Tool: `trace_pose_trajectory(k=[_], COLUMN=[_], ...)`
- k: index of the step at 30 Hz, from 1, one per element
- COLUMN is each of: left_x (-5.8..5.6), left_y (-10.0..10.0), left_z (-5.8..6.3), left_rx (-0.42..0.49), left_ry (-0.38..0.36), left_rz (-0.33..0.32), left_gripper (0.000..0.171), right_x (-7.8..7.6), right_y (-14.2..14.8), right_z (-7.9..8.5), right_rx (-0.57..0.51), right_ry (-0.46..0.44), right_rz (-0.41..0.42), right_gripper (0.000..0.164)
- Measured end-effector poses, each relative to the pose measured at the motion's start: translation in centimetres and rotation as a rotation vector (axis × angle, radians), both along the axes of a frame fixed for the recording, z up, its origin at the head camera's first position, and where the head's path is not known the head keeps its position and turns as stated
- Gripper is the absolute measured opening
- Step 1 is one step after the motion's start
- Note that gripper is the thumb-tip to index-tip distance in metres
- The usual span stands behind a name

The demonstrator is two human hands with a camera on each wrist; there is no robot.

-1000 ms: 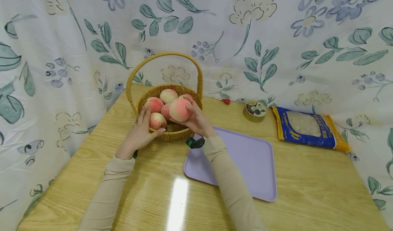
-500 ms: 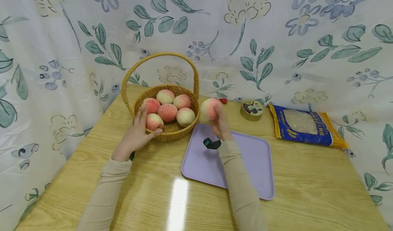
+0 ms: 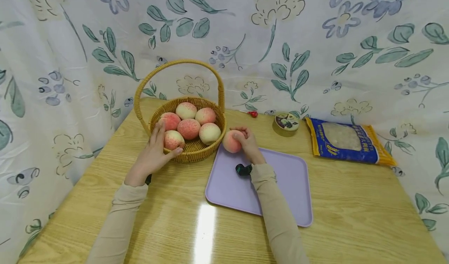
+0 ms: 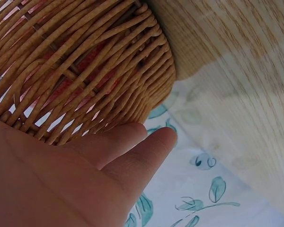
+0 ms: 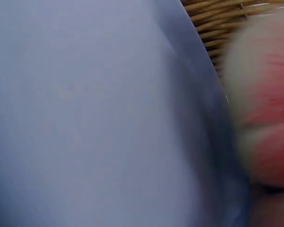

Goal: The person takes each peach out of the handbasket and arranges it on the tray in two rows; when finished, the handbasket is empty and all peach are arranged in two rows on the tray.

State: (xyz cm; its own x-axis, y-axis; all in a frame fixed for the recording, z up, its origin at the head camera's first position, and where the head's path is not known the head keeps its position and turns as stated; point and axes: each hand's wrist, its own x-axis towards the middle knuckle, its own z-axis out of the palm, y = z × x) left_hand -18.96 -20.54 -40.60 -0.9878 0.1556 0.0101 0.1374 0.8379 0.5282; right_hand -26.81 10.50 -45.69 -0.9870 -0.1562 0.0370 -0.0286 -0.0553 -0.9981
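**One peach gripped at the tray's corner, the basket braced alongside**

Nearest, two beige sleeves (image 3: 117,217) reach across the wooden table (image 3: 168,225) from its near side. The lilac tray (image 3: 224,192) lies flat, partly under the right forearm and just right of the basket, a placing that presumably keeps the carry short.

The left hand (image 3: 148,158) rests against the basket's near-left side, fingers fairly straight and spread, thumb along the near rim. The left wrist view shows fingers against the outer weave. It grips no fruit; the spread touch probably serves to steady a light basket.

The right hand (image 3: 250,144) has its thumb and fingers curled round a peach (image 3: 231,141) at the tray's far-left corner, beside the basket. A round fruit likely needs that wrapping hold so it will not roll. Whether it touches the tray cannot be told.

The wicker basket (image 3: 196,155) stands upright, its arched handle raised, leaving its six peaches (image 3: 188,129) reachable from the front.

Farther back sit a red-wrapped item (image 3: 253,114), a round tin (image 3: 287,123) and a blue-and-yellow packet (image 3: 345,141), apparently kept out of the hands' way, before a floral cloth (image 3: 224,30).
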Motion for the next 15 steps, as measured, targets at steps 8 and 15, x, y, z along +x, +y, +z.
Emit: trace_pose_trajectory(k=[8, 15], left_x=[0.0, 0.1], left_y=[0.0, -0.2], left_z=[-0.3, -0.1], left_rx=[-0.005, -0.010], left_ry=[0.007, -0.009], left_rz=[-0.001, 0.001], left_gripper=[0.107, 0.107], right_x=[0.2, 1.0], right_y=[0.5, 1.4], right_z=[1.0, 2.3], right_rx=[0.371, 0.549], right_ry=[-0.027, -0.032], right_rz=[0.136, 0.315], right_gripper=[0.040, 0.049])
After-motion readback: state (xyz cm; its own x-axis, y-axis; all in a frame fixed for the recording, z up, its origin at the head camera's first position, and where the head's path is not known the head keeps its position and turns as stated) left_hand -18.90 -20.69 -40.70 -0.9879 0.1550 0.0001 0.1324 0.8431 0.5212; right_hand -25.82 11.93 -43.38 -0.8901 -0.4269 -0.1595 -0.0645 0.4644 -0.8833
